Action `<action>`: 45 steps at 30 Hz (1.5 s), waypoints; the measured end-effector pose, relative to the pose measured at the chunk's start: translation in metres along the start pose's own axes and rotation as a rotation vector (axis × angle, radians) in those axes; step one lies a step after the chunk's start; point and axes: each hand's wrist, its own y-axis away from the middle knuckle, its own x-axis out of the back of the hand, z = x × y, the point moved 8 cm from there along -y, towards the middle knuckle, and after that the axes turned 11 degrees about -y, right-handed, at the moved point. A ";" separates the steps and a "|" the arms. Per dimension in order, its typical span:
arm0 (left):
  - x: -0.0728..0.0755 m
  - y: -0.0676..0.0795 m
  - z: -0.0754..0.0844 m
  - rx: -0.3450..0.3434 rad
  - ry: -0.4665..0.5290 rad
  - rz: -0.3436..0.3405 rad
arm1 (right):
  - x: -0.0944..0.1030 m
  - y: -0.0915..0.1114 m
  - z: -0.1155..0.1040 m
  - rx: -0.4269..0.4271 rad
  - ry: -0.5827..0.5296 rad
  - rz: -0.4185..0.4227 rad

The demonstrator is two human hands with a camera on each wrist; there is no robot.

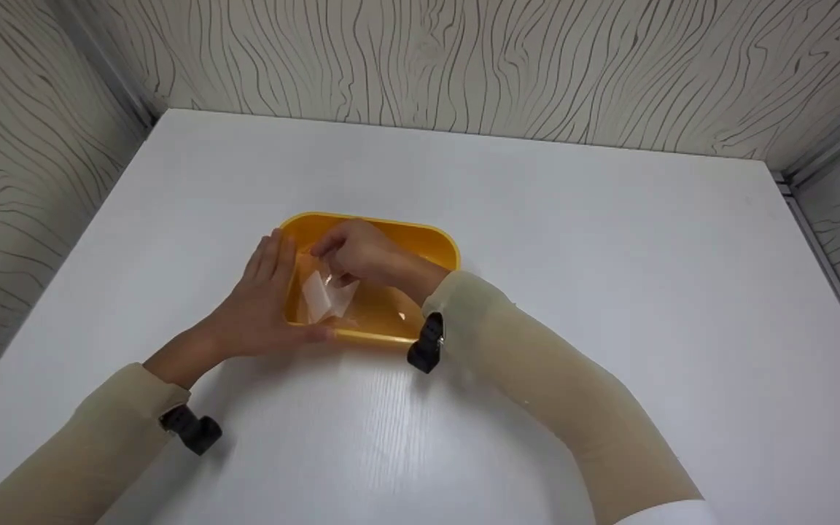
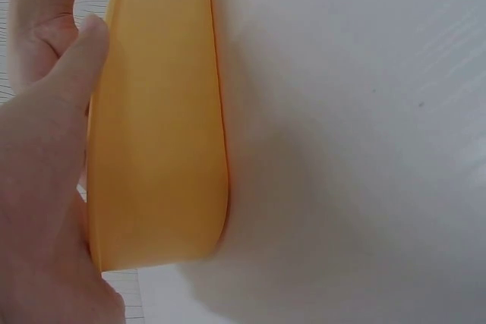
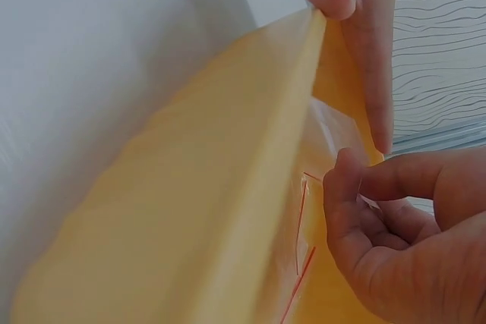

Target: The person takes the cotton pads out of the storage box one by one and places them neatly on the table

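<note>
A yellow rectangular tub (image 1: 424, 237) stands on the white table, its side wall (image 2: 159, 127) filling much of the left wrist view. My left hand (image 1: 259, 310) lies over the tub's left end, fingers straight along that side and thumb on the near rim. Inside the tub is a clear plastic zip bag (image 1: 329, 299) with red lines along its seal (image 3: 302, 221) and a whitish patch. Over it, my right hand (image 1: 362, 255) reaches in and pinches the bag's film between thumb and forefinger, the other fingers curled. Part of the bag is hidden behind the right hand.
White tabletop (image 1: 573, 240) surrounds the tub. Wood-grain patterned panels (image 1: 464, 65) stand behind the table and on both sides. A small black wrist camera (image 1: 427, 343) on the right sleeve sits close to the tub's near rim.
</note>
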 end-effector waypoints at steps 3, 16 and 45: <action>0.000 0.000 0.001 0.001 0.003 -0.004 | 0.002 0.001 -0.002 0.010 0.004 -0.002; 0.000 -0.001 0.000 0.006 -0.013 -0.006 | 0.014 0.002 -0.005 -0.013 0.016 0.019; 0.001 -0.001 -0.002 0.045 0.012 -0.007 | 0.036 0.022 -0.011 0.016 -0.092 0.012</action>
